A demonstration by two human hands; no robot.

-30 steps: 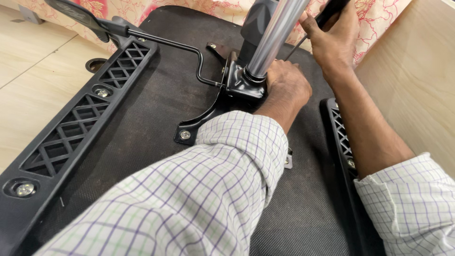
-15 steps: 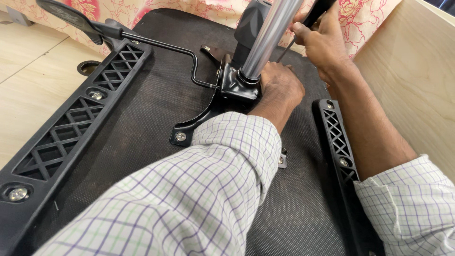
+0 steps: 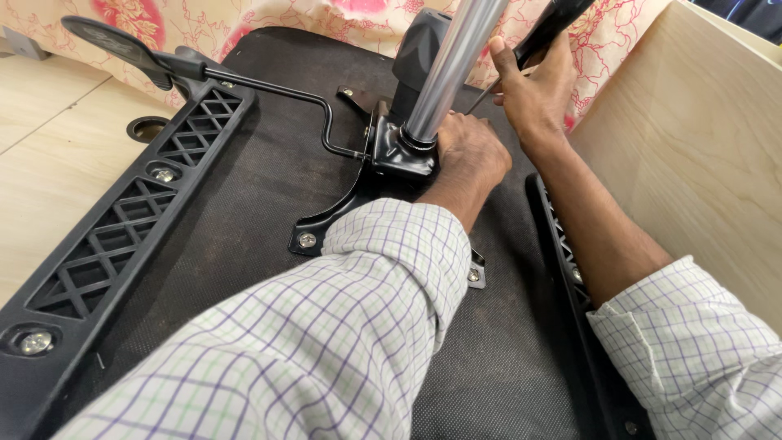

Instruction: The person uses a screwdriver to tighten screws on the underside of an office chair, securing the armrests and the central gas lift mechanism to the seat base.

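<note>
Screwdriver (image 3: 547,28): black handle, thin shaft, in right hand (image 3: 533,98) grip; left hand (image 3: 468,155) grip clasps black chair mechanism (image 3: 399,155).

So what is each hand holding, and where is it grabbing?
The right hand grips a screwdriver by its black handle. The left hand rests at the foot of the silver cylinder, on the black mechanism; whether it grips anything cannot be told.

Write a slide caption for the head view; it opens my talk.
Left hand steadies black metal chair mechanism; right hand grips black-handled screwdriver.

Home: floral bedsheet (image 3: 244,24), wood floor (image 3: 49,163).
</note>
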